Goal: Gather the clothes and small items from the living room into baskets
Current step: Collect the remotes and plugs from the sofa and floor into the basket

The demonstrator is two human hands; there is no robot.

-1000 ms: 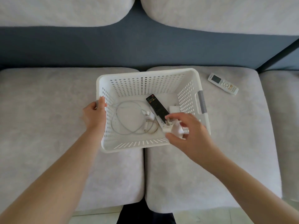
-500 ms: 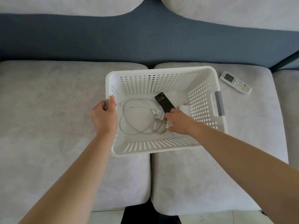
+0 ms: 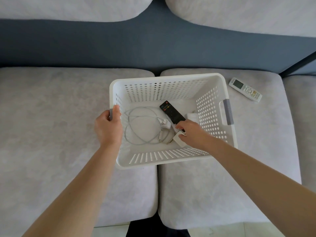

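One white perforated basket (image 3: 172,90) sits on the grey sofa (image 3: 51,117), straddling the seam between two seat cushions; inside it lie a coiled white cable (image 3: 136,127), a black remote (image 3: 171,112) slanting toward the right wall, and a small white block (image 3: 192,116) against that wall; the right hand (image 3: 192,134) reaches down over the front rim to the basket floor, its fingers pinching a white charger (image 3: 178,141) just beside the cable and the black remote's near end; the left hand (image 3: 108,128) grips the basket's left rim at the grey handle, thumb inside; a white remote (image 3: 245,89) with a small screen lies on the cushion, outside the basket to its right, near the dark blue backrest (image 3: 153,48).
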